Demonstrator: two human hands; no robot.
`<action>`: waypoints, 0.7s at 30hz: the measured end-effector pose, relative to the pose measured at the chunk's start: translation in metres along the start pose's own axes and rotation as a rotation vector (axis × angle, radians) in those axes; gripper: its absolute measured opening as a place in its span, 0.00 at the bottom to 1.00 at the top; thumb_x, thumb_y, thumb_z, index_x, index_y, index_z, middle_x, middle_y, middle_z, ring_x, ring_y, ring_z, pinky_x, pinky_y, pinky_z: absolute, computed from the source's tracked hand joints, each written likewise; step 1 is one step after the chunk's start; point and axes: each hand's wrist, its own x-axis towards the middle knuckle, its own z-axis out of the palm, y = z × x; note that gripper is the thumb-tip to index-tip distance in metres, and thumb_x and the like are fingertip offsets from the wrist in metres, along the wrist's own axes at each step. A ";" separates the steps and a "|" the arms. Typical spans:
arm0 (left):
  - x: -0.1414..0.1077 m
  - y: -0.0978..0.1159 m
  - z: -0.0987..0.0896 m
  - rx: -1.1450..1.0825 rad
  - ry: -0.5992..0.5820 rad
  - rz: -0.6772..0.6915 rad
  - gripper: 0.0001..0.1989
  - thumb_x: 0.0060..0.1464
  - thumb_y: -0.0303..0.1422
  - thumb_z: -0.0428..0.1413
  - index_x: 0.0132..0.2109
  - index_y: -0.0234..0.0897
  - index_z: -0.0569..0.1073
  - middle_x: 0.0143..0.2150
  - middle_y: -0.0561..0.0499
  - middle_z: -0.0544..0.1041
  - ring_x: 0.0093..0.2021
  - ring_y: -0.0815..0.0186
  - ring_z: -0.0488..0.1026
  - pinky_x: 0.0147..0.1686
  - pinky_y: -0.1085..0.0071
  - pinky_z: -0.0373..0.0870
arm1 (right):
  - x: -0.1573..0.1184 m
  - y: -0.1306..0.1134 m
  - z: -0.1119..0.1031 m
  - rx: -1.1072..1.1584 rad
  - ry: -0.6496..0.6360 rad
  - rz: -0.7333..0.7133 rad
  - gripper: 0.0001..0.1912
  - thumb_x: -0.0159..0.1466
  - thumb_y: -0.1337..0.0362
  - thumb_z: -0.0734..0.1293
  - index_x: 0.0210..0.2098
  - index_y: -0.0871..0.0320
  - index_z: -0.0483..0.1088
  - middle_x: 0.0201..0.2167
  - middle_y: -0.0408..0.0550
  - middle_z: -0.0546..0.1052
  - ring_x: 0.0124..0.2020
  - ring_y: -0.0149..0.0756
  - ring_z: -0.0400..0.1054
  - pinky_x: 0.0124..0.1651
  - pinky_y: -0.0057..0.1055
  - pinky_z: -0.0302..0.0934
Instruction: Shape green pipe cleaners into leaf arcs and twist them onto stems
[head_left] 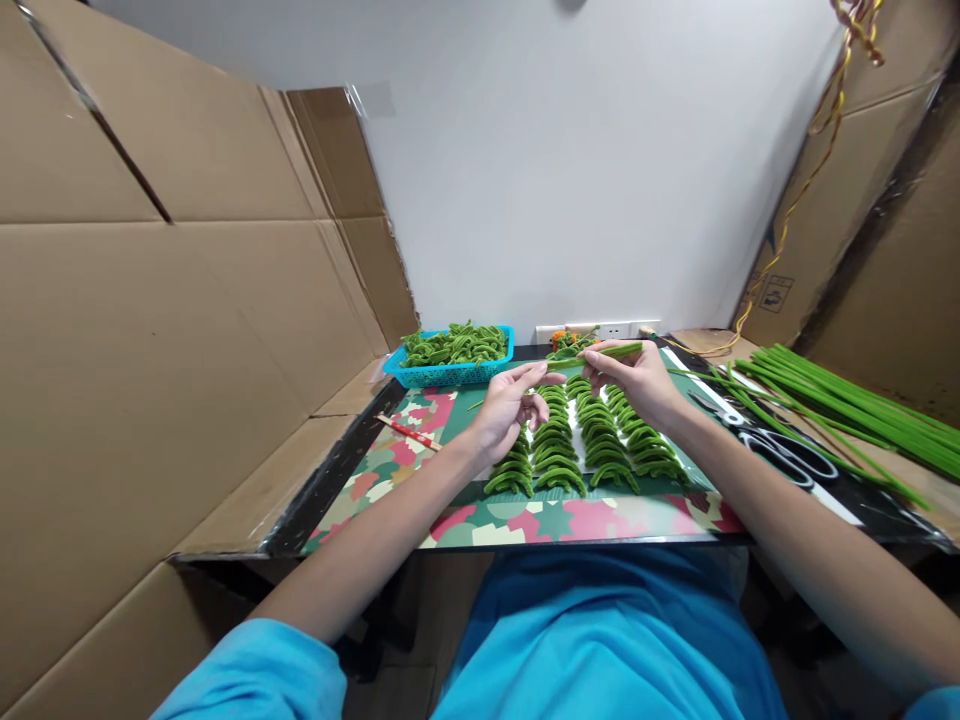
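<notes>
A short green chenille stem (566, 364) is stretched between my two hands above the mat. My left hand (504, 410) pinches its left end with thumb and forefinger, the other fingers loosely curled. Thumb and fingers of my right hand (634, 378) grip the stem farther along, and its end sticks out past them. Beneath the hands, several columns of curved green chenille pieces (556, 455) lie on white strips on the green mat (461, 425). My left hand partly covers the leftmost column.
A blue basket (450, 375) heaped with curled green pieces stands at the back left. A red-and-white stick (409, 432) lies left. Scissors (784, 455) and long green stems (862, 405) are at right. Cardboard walls (187, 320) flank the table; a yellow twisted wire (784, 230) hangs at right.
</notes>
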 end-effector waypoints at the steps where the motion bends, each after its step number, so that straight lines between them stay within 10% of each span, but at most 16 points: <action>1: 0.000 -0.001 0.000 0.004 -0.010 -0.005 0.14 0.62 0.37 0.65 0.47 0.31 0.77 0.50 0.39 0.86 0.17 0.75 0.73 0.11 0.78 0.59 | 0.000 0.001 0.000 -0.005 -0.006 -0.002 0.20 0.57 0.46 0.80 0.35 0.56 0.82 0.28 0.47 0.80 0.27 0.36 0.72 0.31 0.35 0.73; 21: -0.004 -0.006 0.002 0.096 -0.032 0.086 0.26 0.50 0.45 0.73 0.47 0.30 0.78 0.47 0.39 0.86 0.16 0.74 0.72 0.11 0.77 0.59 | -0.004 0.004 0.006 -0.040 -0.110 -0.021 0.18 0.60 0.50 0.80 0.39 0.58 0.85 0.26 0.47 0.81 0.25 0.35 0.74 0.27 0.32 0.74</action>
